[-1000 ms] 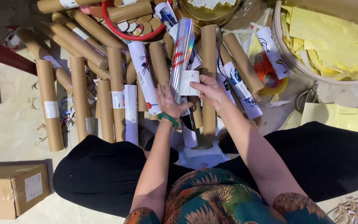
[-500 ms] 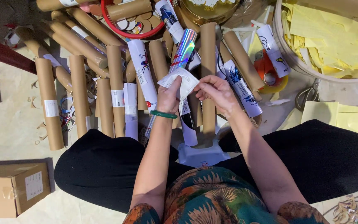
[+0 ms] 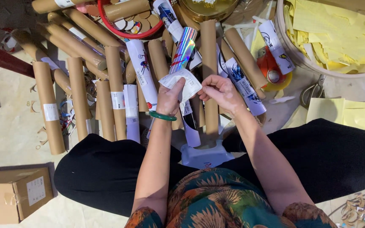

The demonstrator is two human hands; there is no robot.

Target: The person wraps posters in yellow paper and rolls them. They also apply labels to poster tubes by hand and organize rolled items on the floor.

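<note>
Both hands pinch one white paper slip (image 3: 181, 84): left hand (image 3: 170, 98) closed on its lower edge, right hand (image 3: 217, 89) with fingertips closed on its 3 o'clock corner. Slip is crumpled, thin, faint grey print, curling at the top edge. It sits at frame centre, in front of a holographic foil tube (image 3: 183, 50) that runs toward 12 o'clock. Green bangle (image 3: 162, 116) on left wrist. Brown cardboard tubes (image 3: 47, 105) lie in rows from 9 to 12 o'clock. Yellow paper sheets (image 3: 339, 38) in a round basket at 2 o'clock. Scissors (image 3: 313, 90) at 3 o'clock. Cardboard box (image 3: 13, 196) at 8 o'clock
</note>
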